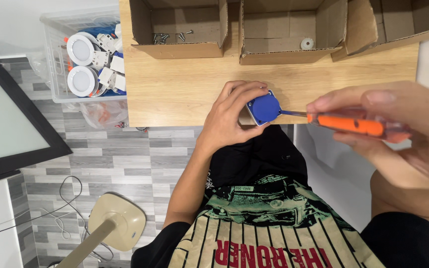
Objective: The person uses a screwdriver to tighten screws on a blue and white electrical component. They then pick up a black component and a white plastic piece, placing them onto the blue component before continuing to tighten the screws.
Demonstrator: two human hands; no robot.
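— Two hands are busy, yes? What does each one hold?

— Left hand (pixel 229 119) is curled closed around a small blue-and-white part (pixel 263 108), at the near edge of the wooden table (pixel 184 84). Right hand (pixel 398 129) grips an orange-handled screwdriver (pixel 348 124) with fingers closed on it.

— Where is the part compared to the right hand?

— Just beside it, to its left. The screwdriver tip touches the part's side.
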